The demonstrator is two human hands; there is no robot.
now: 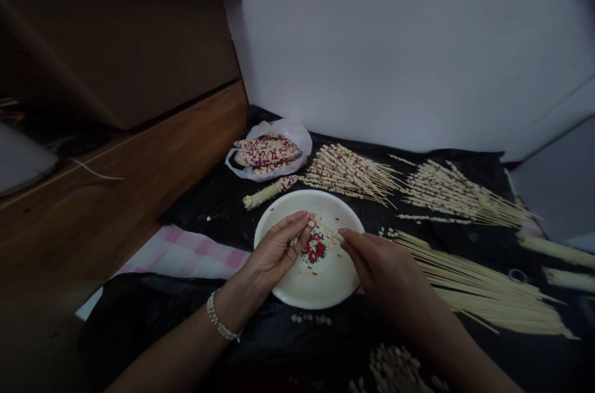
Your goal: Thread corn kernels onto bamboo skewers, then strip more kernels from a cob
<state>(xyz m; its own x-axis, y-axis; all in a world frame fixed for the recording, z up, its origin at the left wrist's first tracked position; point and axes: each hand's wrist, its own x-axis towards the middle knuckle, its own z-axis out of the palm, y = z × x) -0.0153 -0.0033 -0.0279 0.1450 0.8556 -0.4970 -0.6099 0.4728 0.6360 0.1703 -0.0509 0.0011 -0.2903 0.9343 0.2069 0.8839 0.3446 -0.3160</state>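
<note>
Left hand (275, 248) is closed in a pinch, in head view, on a small pale piece (312, 224) at one end of a thin stick (326, 229); right hand (379, 256) pinches near the other end. I judge the step in hand is fine fitting of piece and stick — such a move calls for steady stick, light pressure and good aligning of the tip. The stick is over the white bowl (320, 294), toward one o'clock from its middle. Its long axis runs from ten to four o'clock, and the end at the left fingers points to ten; which end is sharp, I cannot tell. From the bowl, corn ears (267, 157) lie at eleven o'clock, filled sticks (346, 171) at one, and bare sticks (493, 294) between three and four.
</note>
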